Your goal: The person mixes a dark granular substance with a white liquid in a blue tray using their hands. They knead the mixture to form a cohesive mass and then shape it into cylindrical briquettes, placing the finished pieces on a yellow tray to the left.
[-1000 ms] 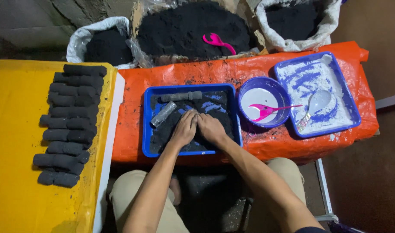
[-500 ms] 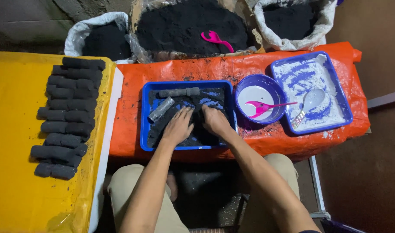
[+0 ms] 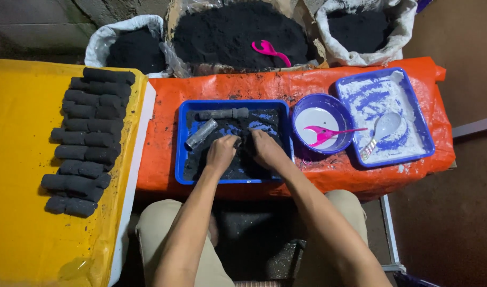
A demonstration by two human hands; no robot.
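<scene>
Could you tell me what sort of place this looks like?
Probably a small, informal charcoal-briquette workshop: open sacks of black powder, rows of pressed black logs on a yellow sheet, and a blue mixing tray.

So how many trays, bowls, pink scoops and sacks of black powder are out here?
Blue trays: 2
Purple bowl: 1
Pink scoops: 2
Sacks of black powder: 3
Total: 8

three open white sacks [image 3: 127,33] of black powder, behind table
</scene>
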